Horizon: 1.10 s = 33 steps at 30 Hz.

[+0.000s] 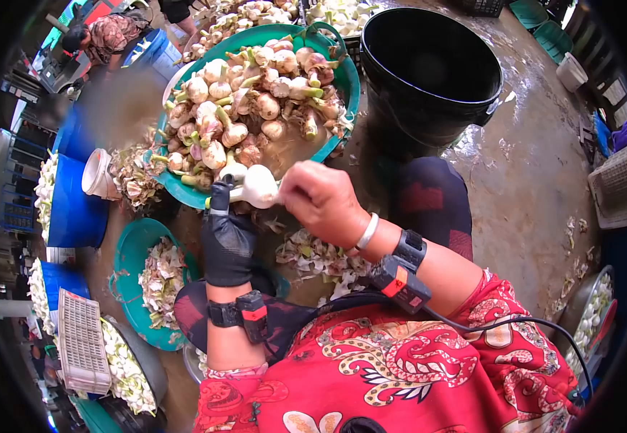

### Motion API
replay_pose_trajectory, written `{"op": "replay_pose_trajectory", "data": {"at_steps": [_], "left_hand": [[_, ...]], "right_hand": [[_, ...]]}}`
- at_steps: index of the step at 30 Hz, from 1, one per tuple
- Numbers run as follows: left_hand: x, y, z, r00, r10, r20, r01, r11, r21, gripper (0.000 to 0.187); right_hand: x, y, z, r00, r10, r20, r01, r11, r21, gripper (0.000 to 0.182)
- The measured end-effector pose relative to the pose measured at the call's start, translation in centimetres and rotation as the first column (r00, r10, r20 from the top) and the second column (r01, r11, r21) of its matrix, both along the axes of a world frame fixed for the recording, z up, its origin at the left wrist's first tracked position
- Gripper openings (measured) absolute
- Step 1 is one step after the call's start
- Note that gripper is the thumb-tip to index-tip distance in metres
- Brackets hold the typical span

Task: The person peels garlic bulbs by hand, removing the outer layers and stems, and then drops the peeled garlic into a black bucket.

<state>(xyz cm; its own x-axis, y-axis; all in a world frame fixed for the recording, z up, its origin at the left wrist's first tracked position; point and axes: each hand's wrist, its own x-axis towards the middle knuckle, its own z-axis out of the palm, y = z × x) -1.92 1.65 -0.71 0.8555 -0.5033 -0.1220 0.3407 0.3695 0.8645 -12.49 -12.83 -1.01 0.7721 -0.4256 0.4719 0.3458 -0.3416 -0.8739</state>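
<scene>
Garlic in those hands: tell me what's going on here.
The person's left hand, in a dark glove, holds a white garlic bulb by its stem side. The bare right hand is at the other end, seemingly picking at it. A green tub ahead holds piled garlic with skins on, and loose peelings lie below the hands. Another person bends over nearby.

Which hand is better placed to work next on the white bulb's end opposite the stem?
Right, I'd say: the right hand has its fingertips at that end, while the gloved left hand is holding the white bulb from the stem side.
</scene>
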Motion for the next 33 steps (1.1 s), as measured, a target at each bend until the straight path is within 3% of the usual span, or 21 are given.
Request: {"op": "replay_pose_trajectory", "data": {"at_steps": [1,2,3,6,9,11,12,13,14,15,16,17,19,20,22,23,24,25,29,31,33], "left_hand": [[0.0,0.0,0.6,1.000,0.009,0.010,-0.009,1.000,0.007,0.032],[0.2,0.0,1.2,0.996,-0.030,-0.086,0.023,0.997,-0.077,0.035],[0.3,-0.2,1.6,0.981,-0.079,-0.178,0.048,0.984,-0.169,0.038],[1.8,-0.4,1.3,0.983,-0.075,-0.167,0.051,0.988,-0.143,0.043],[4.2,-1.9,1.4,0.996,-0.060,-0.071,0.058,0.998,-0.024,0.044],[2.1,-6.2,7.8,0.974,-0.222,0.046,0.226,0.943,-0.246,0.043],[1.8,-7.8,10.5,0.942,-0.326,0.077,0.334,0.900,-0.281,0.041],[4.2,-8.2,11.8,0.846,-0.532,-0.040,0.473,0.781,-0.408,0.035],[4.5,-9.4,11.3,0.881,-0.370,0.294,0.414,0.905,-0.102,0.032],[4.3,-10.7,10.8,0.735,-0.261,0.626,0.212,0.965,0.154,0.029],[5.7,-10.4,8.8,0.603,-0.327,0.727,0.131,0.940,0.314,0.024],[6.3,-11.0,6.5,0.644,-0.379,0.665,0.036,0.883,0.468,0.023],[7.2,-11.0,1.3,0.687,-0.605,0.403,0.113,0.637,0.763,0.031],[6.7,-11.4,-0.7,0.551,-0.681,0.482,0.018,0.588,0.809,0.036],[6.7,-13.0,-2.2,0.453,-0.767,0.455,0.013,0.516,0.856,0.041],[7.2,-14.0,-2.9,0.381,-0.803,0.458,-0.052,0.476,0.878,0.042],[7.8,-15.4,-3.0,0.160,-0.772,0.615,-0.182,0.589,0.787,0.047],[7.8,-17.1,-1.8,0.105,-0.789,0.606,-0.289,0.559,0.777,0.052],[8.9,-22.2,-1.2,-0.012,-0.831,0.556,-0.397,0.514,0.760,0.052],[10.1,-23.1,-2.4,0.042,-0.834,0.551,-0.366,0.500,0.785,0.045],[11.5,-22.6,-2.7,-0.008,-0.762,0.648,-0.344,0.610,0.713,0.034]], "right_hand": [[-0.4,0.2,-0.1,0.997,0.013,0.082,0.008,0.969,-0.247,0.017],[-0.7,0.6,-1.2,0.989,0.146,-0.037,-0.151,0.942,-0.301,0.014],[-1.1,0.8,-2.5,0.911,0.226,-0.344,-0.346,0.873,-0.343,0.012],[-1.1,0.7,-5.9,0.856,0.215,-0.471,-0.406,0.843,-0.353,0.015],[-0.5,0.6,-6.4,0.741,0.263,-0.618,-0.434,0.890,-0.141,0.027],[-0.3,0.8,-7.3,0.874,0.172,-0.455,-0.389,0.809,-0.441,0.036],[0.5,0.7,-6.8,0.762,0.233,-0.605,-0.466,0.845,-0.262,0.023],[0.6,0.4,-5.4,0.762,0.228,-0.606,-0.461,0.849,-0.260,0.023],[0.4,-0.1,-3.8,0.800,0.230,-0.554,-0.390,0.901,-0.189,0.018],[0.2,-0.9,-2.2,0.840,0.220,-0.497,-0.314,0.942,-0.113,0.012],[0.1,-1.7,-1.2,0.859,0.213,-0.464,-0.280,0.957,-0.078,0.008],[0.0,-2.6,-0.3,0.859,0.226,-0.459,-0.276,0.960,-0.046,0.007],[0.8,-3.5,-2.4,0.890,0.314,-0.331,-0.316,0.947,0.051,0.007],[0.8,-4.2,-2.2,0.894,0.306,-0.328,-0.309,0.950,0.045,0.007],[0.4,-5.2,-1.5,0.910,0.165,-0.381,-0.125,0.984,0.128,0.009],[0.7,-5.5,-1.7,0.942,-0.033,-0.334,0.042,0.999,0.020,0.010],[0.8,-6.0,-1.7,0.942,-0.110,-0.316,0.125,0.992,0.027,0.010],[0.9,-6.5,-1.5,0.936,-0.187,-0.297,0.206,0.978,0.035,0.010],[1.2,-7.5,-0.4,0.914,-0.322,-0.247,0.378,0.898,0.226,0.010],[0.9,-7.8,-0.3,0.914,-0.306,-0.265,0.371,0.896,0.244,0.010],[0.9,-8.0,-0.6,0.923,-0.265,-0.279,0.342,0.898,0.276,0.011]]}}
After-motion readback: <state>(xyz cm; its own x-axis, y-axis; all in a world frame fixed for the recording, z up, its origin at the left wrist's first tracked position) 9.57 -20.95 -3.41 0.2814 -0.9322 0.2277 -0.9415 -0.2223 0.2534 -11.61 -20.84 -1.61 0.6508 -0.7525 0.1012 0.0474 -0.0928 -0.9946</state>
